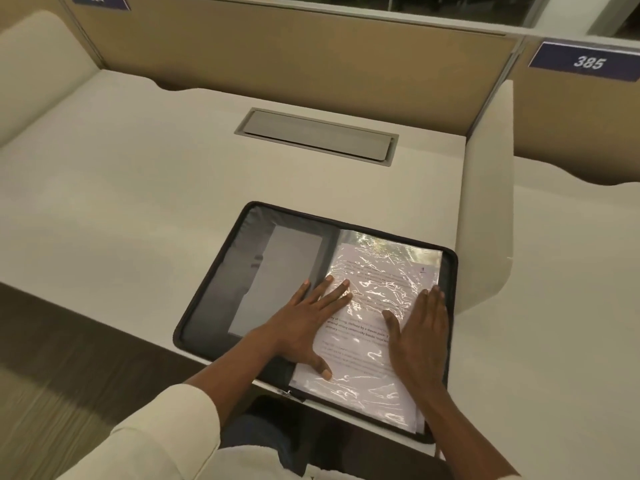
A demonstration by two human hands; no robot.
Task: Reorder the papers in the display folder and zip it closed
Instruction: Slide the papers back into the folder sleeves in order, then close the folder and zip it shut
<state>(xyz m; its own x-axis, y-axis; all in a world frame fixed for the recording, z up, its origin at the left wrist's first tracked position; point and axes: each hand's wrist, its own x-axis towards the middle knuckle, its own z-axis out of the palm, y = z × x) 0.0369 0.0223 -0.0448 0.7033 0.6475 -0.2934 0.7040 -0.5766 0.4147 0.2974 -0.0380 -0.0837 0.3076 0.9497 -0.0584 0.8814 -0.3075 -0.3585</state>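
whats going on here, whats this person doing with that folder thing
A person sits at a desk with a black zip display folder lying open flat in front of them. Both the left hand and the right hand press flat, fingers straight, on the folder's right side, where a clear plastic sleeve covers a printed sheet. The left inside cover shows a grey pocket. The folder is not yet zipped.
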